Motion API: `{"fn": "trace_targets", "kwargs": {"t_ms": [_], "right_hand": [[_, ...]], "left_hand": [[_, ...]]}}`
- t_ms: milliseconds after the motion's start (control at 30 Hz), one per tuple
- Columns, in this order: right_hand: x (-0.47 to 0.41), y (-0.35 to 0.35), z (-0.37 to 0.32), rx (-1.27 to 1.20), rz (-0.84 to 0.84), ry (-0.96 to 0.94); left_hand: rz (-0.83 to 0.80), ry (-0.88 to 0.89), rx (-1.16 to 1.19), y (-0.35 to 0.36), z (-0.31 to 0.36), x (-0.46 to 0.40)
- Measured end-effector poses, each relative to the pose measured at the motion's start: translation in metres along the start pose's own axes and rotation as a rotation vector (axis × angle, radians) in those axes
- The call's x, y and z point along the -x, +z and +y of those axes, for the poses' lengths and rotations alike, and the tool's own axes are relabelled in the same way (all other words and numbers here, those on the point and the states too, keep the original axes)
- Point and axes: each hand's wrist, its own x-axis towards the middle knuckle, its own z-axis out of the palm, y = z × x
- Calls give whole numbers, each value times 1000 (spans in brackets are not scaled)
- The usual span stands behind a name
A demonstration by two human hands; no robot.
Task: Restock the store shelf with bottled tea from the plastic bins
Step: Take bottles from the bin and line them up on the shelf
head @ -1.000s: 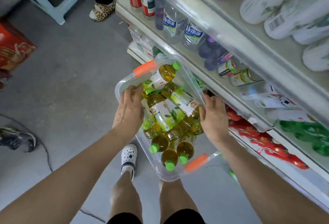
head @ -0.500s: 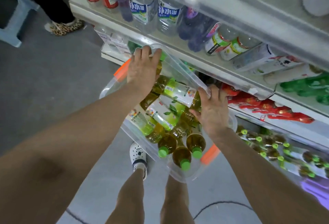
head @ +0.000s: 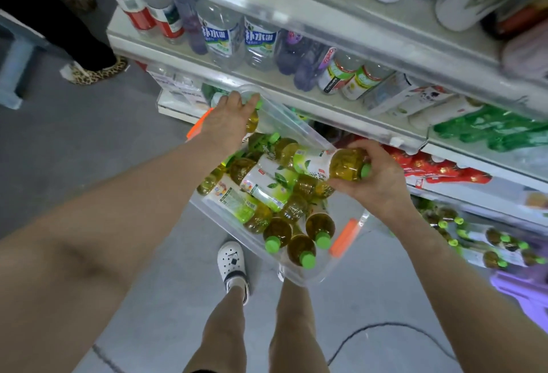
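Your left hand (head: 228,123) grips the far rim of the clear plastic bin (head: 299,274), fingers curled over its edge. The bin holds a pile of green-capped tea bottles (head: 267,191) against the shelf (head: 326,111). Your right hand (head: 376,183) wraps one tea bottle (head: 329,162), lifted sideways above the pile.

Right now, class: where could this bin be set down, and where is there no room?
Free: the grey floor left of the bin, between the stool and the white shoe. Also floor near the cable. Crowded: the water shelf and the bottom shelf's tea bottles.
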Motion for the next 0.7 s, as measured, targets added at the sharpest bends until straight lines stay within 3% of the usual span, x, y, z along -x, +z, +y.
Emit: {"fn": "trace_targets", "kwargs": {"t_ms": [233, 367, 567, 700], "right_hand": [[-21, 15, -17, -324, 122, 120], [-33, 54, -33, -385, 179, 98], [-42, 77, -39, -439, 218, 96], [-48, 83, -33, -426, 163, 94]], "left_hand": [[77, -71, 44, -4, 14, -9], [113, 8, 30, -6, 20, -2], [194, 13, 372, 1, 12, 19], [159, 55, 399, 14, -5, 37]]}}
